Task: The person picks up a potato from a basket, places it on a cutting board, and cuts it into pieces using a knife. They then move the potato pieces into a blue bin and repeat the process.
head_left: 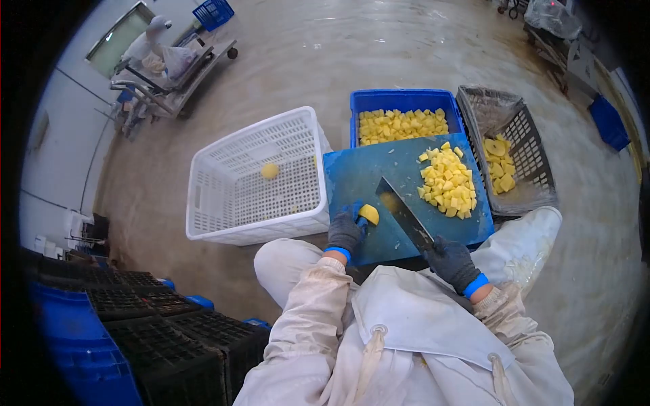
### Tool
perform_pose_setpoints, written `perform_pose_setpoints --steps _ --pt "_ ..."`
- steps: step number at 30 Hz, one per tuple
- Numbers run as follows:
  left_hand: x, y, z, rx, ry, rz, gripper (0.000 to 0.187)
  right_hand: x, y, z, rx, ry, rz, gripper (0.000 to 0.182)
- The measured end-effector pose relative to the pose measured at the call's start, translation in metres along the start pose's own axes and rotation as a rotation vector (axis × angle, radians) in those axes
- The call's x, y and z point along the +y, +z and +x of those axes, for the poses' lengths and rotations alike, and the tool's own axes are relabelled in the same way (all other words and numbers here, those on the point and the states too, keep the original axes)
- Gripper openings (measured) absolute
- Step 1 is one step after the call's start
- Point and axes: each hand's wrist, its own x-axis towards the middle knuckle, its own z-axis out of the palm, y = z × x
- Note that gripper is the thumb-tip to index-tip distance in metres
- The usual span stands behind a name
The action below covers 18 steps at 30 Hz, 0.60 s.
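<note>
Pinning potato piece (pixel 369 214) steady on cutting board (pixel 359 179) was left hand (pixel 344 232) | right hand (pixel 452 262) gripped cleaver (pixel 404 210), blade angled for cutting | diced pile (pixel 448 181) pushed aside

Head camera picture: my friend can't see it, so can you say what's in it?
A person in dark gloves holds a yellow potato piece on a blue cutting board with the left hand, while the right hand grips a big knife. A pile of cut cubes lies on the board.
</note>
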Motion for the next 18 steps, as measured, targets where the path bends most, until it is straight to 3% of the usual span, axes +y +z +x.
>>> perform_pose_setpoints --steps 3,5,11,18 --pt "0.011 0.005 -0.006 0.057 0.085 0.106 0.047 -0.005 0.003 0.000 0.004 -0.005 0.031 0.027" --pt "0.019 0.014 -0.010 -0.008 0.007 0.222 0.051 -0.010 0.002 -0.001 -0.001 0.023 -0.034 0.027" --pt "0.051 0.025 -0.015 0.010 -0.203 0.045 0.049 -0.007 0.005 -0.004 0.046 -0.006 -0.047 0.024" --pt "0.047 0.026 -0.015 0.017 -0.187 0.004 0.052 -0.002 0.006 -0.005 0.062 -0.050 -0.152 0.026"
